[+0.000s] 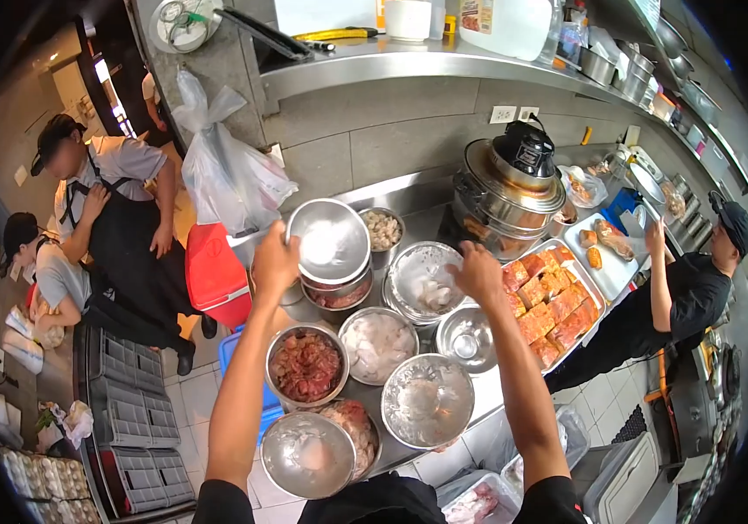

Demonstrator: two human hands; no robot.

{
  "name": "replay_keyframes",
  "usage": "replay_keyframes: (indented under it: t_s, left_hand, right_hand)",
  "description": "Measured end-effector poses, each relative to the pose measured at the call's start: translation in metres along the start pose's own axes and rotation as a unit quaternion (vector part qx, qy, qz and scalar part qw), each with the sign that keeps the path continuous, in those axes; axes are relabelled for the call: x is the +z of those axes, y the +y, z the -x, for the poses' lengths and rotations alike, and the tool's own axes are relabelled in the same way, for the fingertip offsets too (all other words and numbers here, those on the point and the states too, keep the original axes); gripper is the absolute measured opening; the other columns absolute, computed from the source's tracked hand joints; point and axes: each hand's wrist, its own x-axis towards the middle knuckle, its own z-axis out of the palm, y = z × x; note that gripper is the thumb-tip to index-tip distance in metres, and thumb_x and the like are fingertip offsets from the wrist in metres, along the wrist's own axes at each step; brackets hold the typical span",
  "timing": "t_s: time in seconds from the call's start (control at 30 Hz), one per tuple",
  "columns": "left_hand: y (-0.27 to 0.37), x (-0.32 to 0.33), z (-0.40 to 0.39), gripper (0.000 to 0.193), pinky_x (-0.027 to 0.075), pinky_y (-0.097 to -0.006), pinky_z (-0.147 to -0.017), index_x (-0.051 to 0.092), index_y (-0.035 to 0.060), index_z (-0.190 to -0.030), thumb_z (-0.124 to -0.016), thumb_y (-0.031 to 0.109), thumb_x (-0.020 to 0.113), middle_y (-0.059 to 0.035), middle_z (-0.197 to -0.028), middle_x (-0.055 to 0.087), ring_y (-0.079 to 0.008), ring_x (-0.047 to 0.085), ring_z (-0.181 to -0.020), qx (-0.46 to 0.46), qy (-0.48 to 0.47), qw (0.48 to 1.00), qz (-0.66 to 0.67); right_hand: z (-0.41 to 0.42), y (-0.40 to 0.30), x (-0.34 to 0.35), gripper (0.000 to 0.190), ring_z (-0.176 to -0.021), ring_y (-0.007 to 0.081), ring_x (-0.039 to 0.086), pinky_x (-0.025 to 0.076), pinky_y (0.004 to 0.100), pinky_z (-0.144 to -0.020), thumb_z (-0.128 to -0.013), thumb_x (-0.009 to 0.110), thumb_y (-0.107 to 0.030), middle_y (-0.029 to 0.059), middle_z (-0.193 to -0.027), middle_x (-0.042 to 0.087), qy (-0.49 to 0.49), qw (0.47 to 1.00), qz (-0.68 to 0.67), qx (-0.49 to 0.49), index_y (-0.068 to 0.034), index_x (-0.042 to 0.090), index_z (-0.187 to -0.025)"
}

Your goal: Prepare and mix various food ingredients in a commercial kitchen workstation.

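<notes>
My left hand [277, 262] grips the left rim of a tilted steel bowl [328, 241], held over a steel container of reddish meat [340, 298]. The fingers of my right hand [480, 275] pinch the right rim of a stacked steel bowl [416, 275] with a few whitish pieces in it. Nearer me are a bowl of dark red meat [308, 367] and a bowl of pale, whitish food [379, 345]. A smeared steel bowl [427, 403] lies beside them. Another bowl [308, 452] partly covers a container of meat [355, 432].
At right stand a tray of browned meat blocks [549, 304] and a large lidded steel pot [511, 190]. A co-worker [695, 288] stands beyond the tray. Two more people are at far left, past a red cooler [216, 268]. A steel shelf [439, 65] overhangs the counter.
</notes>
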Motion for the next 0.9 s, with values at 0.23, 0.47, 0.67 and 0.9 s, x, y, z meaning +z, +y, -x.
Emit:
replay_keyframes:
  t_s: [0.23,0.47,0.67,0.9]
  left_hand:
    - [-0.086,0.032,0.016,0.042,0.050,-0.0339,-0.047,0.053,-0.0015,-0.103,-0.086,0.035,0.066,-0.0164,-0.084,0.064,-0.0233,0.063,-0.055,0.004,-0.041,0.999,-0.004]
    - [0.030,-0.009,0.093,0.062,0.054,-0.0371,-0.073,0.041,-0.0008,-0.135,-0.090,0.039,0.058,-0.0229,-0.115,0.060,-0.0299,0.066,-0.092,-0.088,-0.231,0.931,0.267]
    - [-0.057,-0.080,0.165,0.053,0.038,-0.0337,-0.100,0.042,-0.0001,-0.135,-0.082,0.004,0.048,-0.0198,-0.126,0.055,-0.0270,0.051,-0.120,-0.140,-0.093,0.969,0.179]
    - [-0.089,-0.160,0.253,0.059,0.036,-0.0282,-0.101,0.040,-0.0017,-0.138,-0.079,0.001,0.047,-0.0114,-0.130,0.052,-0.0190,0.048,-0.118,-0.301,0.052,0.932,0.195]
  right_hand:
    - [-0.009,0.017,0.030,0.026,-0.075,0.0453,0.062,0.051,0.0521,-0.068,-0.073,0.061,-0.013,0.0281,-0.078,0.063,-0.055,0.997,-0.025,0.047,0.004,0.052,-0.092]
    - [-0.006,-0.052,-0.025,0.020,-0.066,0.0220,0.064,0.050,0.0378,-0.058,-0.085,0.064,-0.016,0.0125,-0.081,0.065,-0.277,0.880,-0.383,0.036,-0.001,0.054,-0.095]
    - [0.042,-0.091,0.071,0.039,-0.098,0.0290,0.062,0.049,0.0405,-0.086,-0.080,0.067,-0.019,0.0117,-0.105,0.065,-0.372,0.824,-0.295,-0.309,-0.006,0.058,-0.116]
    - [0.043,-0.126,0.096,0.072,-0.117,0.0299,0.051,0.042,0.0431,-0.098,-0.062,0.079,-0.044,0.0113,-0.123,0.055,-0.424,0.690,-0.097,-0.578,-0.011,0.056,-0.123]
